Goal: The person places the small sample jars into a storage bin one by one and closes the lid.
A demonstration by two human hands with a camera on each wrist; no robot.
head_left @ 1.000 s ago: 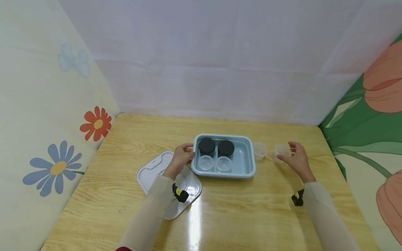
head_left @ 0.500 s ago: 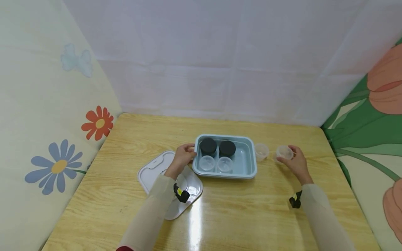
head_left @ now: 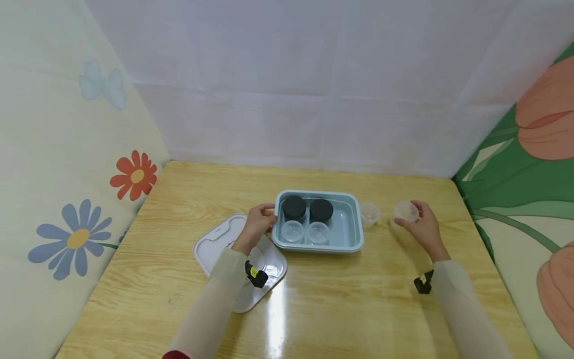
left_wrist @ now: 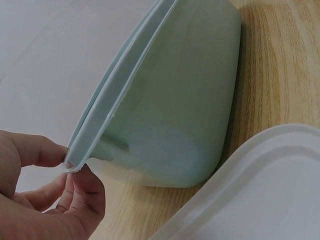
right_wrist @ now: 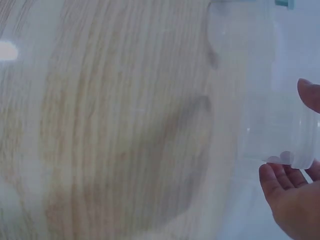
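Note:
My left hand [head_left: 256, 225] pinches the left rim of a light blue plastic tub [head_left: 347, 248]; the left wrist view shows the thumb and fingers on either side of the rim [left_wrist: 107, 107]. Inside the tub, two black-lidded jars [head_left: 294, 206] stand at the back left, and two clear cups [head_left: 293, 232] in front of them. To the right of the tub, my right hand [head_left: 425, 227] holds a clear round cup [head_left: 405, 211] between thumb and fingers. The cup appears just above the table in the right wrist view [right_wrist: 272, 132].
Another clear cup [head_left: 369, 213] stands against the tub's right side. A whitish lid [head_left: 219, 244] lies on the wooden table [head_left: 341, 304] under my left forearm. A white cloth [head_left: 287, 119] hangs behind, with flower-printed cloths [head_left: 134, 177] at both sides.
My right hand's fingers have closed on the clear cup and raised it slightly. My left hand keeps its grip on the tub rim. The head view shifts a little.

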